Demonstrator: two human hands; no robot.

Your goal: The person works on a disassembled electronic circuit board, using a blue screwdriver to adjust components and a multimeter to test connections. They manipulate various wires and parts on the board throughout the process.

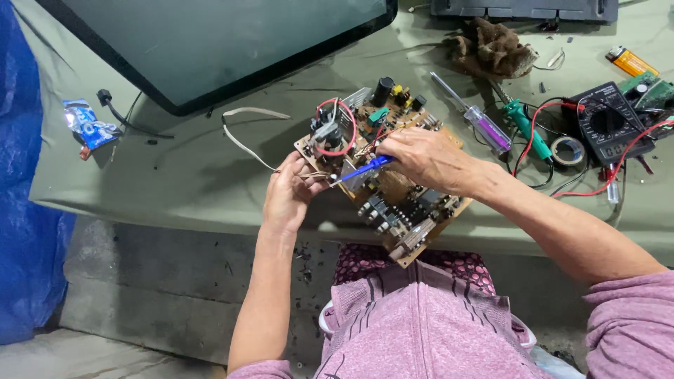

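The circuit board (382, 172) lies tilted at the near edge of the green table (175, 168). The left hand (288, 196) grips the board's left corner, fingers curled around it. The right hand (425, 158) rests over the board's middle and pinches a blue-handled tool (365, 168). Right of the board lie a purple screwdriver (484, 126) and a multimeter (607, 126).

Bare bench (196, 175) left of board (393, 203); tools (491, 130) right.
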